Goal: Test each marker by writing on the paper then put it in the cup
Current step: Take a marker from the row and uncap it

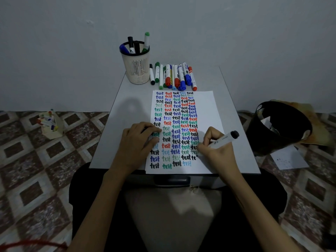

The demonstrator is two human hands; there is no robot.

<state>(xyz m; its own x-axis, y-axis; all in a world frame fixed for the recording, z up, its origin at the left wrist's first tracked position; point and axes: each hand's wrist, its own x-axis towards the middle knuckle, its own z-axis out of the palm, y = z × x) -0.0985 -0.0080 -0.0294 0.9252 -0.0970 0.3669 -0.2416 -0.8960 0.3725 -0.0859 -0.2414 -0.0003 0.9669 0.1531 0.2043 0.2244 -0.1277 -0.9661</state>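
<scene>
A white paper (207, 110) covered with rows of the word "test" in several colours lies on the small grey table (120, 106). My right hand (216, 151) grips a white marker with a black end (224, 139), its tip down on the paper beside a half-written black "te". My left hand (140, 140) rests on the paper's left edge with its fingers curled round a small dark object, partly hidden. A beige mesh cup (136, 68) at the table's back left holds several markers. A row of loose markers (172, 75) lies to the right of the cup.
A black bin (280, 128) stands on the patterned floor to the right, with a loose sheet (289, 159) beside it. A small box of markers (50, 124) sits on the floor at left. My legs and a cushion lie below the table's front edge.
</scene>
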